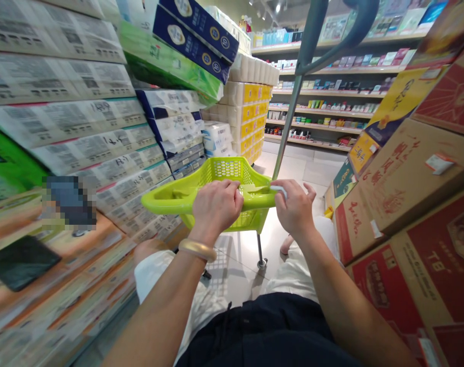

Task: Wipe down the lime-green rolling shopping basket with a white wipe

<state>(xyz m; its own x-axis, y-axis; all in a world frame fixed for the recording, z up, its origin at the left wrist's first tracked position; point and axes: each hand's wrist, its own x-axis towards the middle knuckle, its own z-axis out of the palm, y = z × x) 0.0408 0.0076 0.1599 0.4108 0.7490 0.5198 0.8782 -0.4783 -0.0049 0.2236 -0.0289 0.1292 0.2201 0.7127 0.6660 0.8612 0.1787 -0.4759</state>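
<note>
The left hand [216, 206] and right hand [293, 208] grip the rim of a lime-green shopping basket [232, 176]; a pale tiled floor [289, 165] runs between stacked toilet paper [247, 109] and cardboard cartons [408, 204] toward store shelves [324, 97].

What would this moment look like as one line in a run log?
left hand: gripping basket rim | right hand: gripping basket rim | lime-green plastic basket: on wheeled stand | nearby: stacked toilet paper
</note>
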